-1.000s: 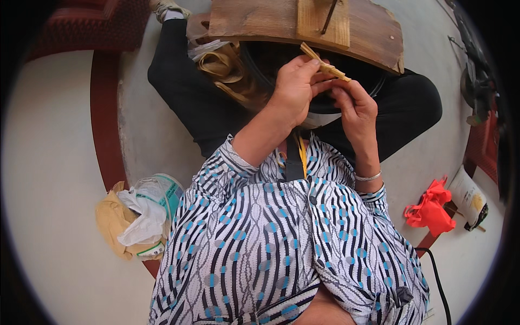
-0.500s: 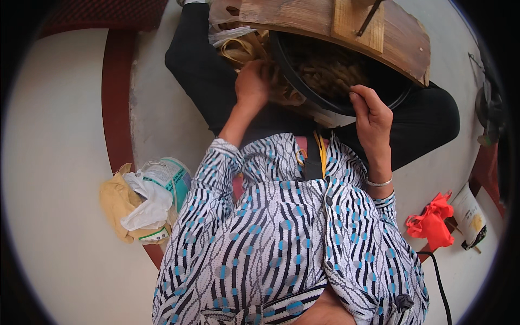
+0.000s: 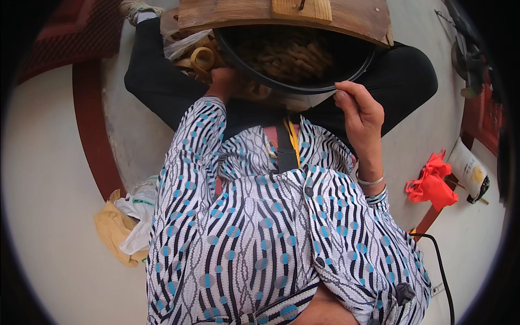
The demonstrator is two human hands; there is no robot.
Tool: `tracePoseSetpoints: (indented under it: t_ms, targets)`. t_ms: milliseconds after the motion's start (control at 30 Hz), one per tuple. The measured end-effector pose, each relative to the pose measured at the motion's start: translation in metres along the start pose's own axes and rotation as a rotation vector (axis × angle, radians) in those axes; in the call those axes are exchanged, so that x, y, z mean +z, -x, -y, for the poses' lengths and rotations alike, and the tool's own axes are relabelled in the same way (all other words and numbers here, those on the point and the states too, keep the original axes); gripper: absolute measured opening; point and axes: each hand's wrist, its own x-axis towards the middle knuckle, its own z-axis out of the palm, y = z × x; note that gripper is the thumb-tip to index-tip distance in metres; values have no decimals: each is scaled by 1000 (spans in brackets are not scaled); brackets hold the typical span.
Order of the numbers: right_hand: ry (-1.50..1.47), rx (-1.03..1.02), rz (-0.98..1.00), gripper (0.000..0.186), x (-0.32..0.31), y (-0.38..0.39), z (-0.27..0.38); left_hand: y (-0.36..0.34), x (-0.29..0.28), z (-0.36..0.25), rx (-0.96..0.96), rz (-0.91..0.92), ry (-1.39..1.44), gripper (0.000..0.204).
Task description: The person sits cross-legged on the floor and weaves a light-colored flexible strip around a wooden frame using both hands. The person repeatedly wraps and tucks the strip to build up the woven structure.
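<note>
My left hand (image 3: 223,82) reaches down among tan curled strips (image 3: 202,59) in a clear plastic bag (image 3: 187,44), left of the black basin; its fingers are hidden. My right hand (image 3: 362,112) is raised at the near right rim of the black basin (image 3: 281,86). Thumb and forefinger are pinched together there; what they hold, if anything, is too small to make out. Brown, finger-like pieces (image 3: 298,60) lie heaped inside the basin. Across its far side rests a wooden board (image 3: 244,15) with a metal spike (image 3: 302,4) standing on it.
My black-trousered legs (image 3: 409,73) spread around the basin. A tan and white bundle of bags (image 3: 122,222) lies on the floor at left. On the right are a red bag (image 3: 433,181), a white packet (image 3: 468,168) and a black cable (image 3: 441,271). Dark red lattice (image 3: 76,40) stands far left.
The view has shifted, so the basin and board sit farther left and higher. My right hand has drawn back from over the pieces to the rim; my left hand is lower among the strips.
</note>
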Motion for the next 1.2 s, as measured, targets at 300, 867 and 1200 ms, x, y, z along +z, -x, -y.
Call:
tracePoseSetpoints:
  t_ms: [300, 867, 1200]
  targets:
    - [-17, -27, -66, 13, -8, -10, 2, 34, -30, -31, -59, -27, -423, 54]
    - [853, -298, 718, 19, 46, -122, -51, 155, -102, -52, 73, -524, 312, 11]
    - [1065, -171, 1050, 22, 66, -135, -79, 250, -201, -68, 237, -838, 850, 10]
